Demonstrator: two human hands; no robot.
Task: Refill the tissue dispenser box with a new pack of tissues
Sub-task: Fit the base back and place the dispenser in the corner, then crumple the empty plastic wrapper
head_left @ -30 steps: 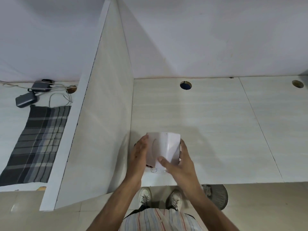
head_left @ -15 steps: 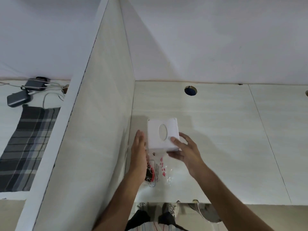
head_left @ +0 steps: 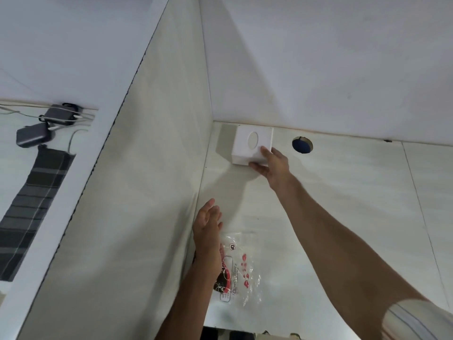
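Parking the white tissue dispenser box (head_left: 252, 147) in the far corner of the desk (head_left: 343, 197), where the side partition (head_left: 152, 180) meets the back wall (head_left: 318, 57) — that looks like the step in hand. Box sits upright on the desk, oval slot facing up, back edge at or just short of the wall; can't tell if it touches.

Right hand (head_left: 272, 164) is on the box's near right corner: fingers over the top edge, thumb against the front face. Light pinch on the corner, not a full wrap. Left hand (head_left: 208, 227) hovers over the desk, fingers spread flat, holding nothing, wrist over the clear tissue wrapper (head_left: 241, 266) with red print. The wrapper looks flat and empty, so my read is the refill is already inside.

To do it well:
- Push from the front face, low, so the box slides instead of tipping.
- Square it to wall and partition; keep it clear of the cable hole (head_left: 302, 145) just to its right.
- Can't see a tissue through the slot; worth feeding the first sheet up.
- Left hand is free and right over the wrapper: grab it and bin it.
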